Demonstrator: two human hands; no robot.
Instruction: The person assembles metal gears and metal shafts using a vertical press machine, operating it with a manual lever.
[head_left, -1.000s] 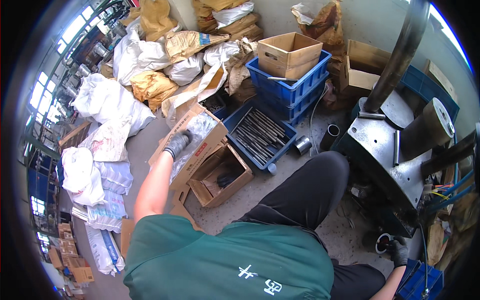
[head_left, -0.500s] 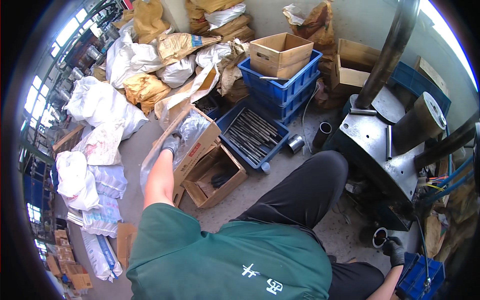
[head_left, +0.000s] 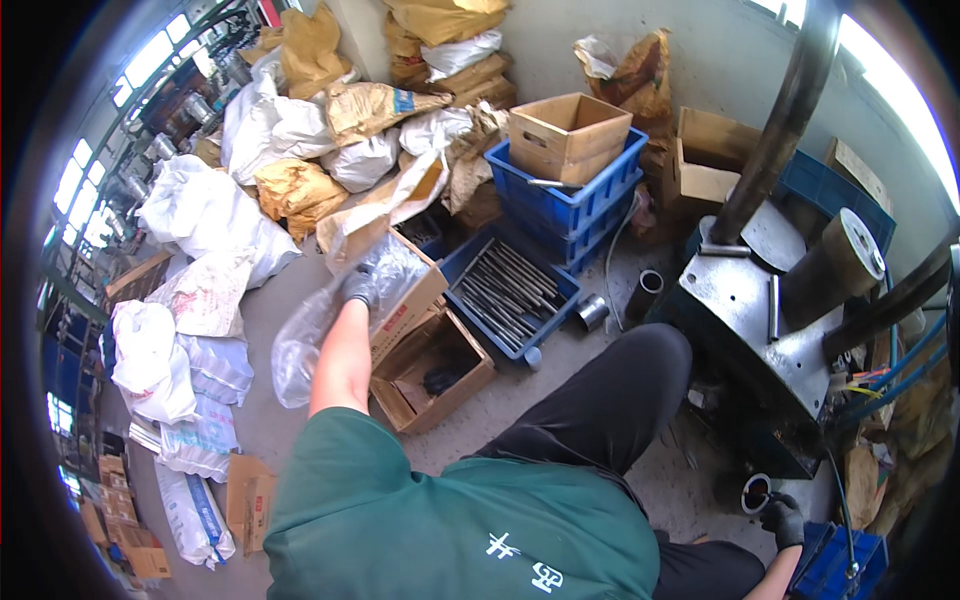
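Observation:
My left hand (head_left: 360, 285), in a grey glove, reaches to a clear plastic bag (head_left: 300, 355) lining a tilted cardboard box (head_left: 412, 308). The bag spills over the box's near left side, and the fingertips are hidden in it. Far to the lower right, my right hand (head_left: 783, 520), in a dark glove, is closed at the open end of a metal tube (head_left: 756, 493). Something thin and dark shows between the fingers and the tube's mouth, too small to make out. An open cardboard box (head_left: 450, 398) with dark items inside stands below the tilted one.
A blue crate (head_left: 555, 325) of metal rods lies ahead, with stacked blue crates (head_left: 560, 215) behind it. At right stands a heavy metal machine (head_left: 740, 300) with thick columns. White sacks (head_left: 215, 220) line the left; short metal tubes (head_left: 591, 314) stand on the floor.
My left hand has moved slightly right and nearer, and the plastic bag now bulges further out over the box's left side. My right hand stays by the tube, shifted slightly lower.

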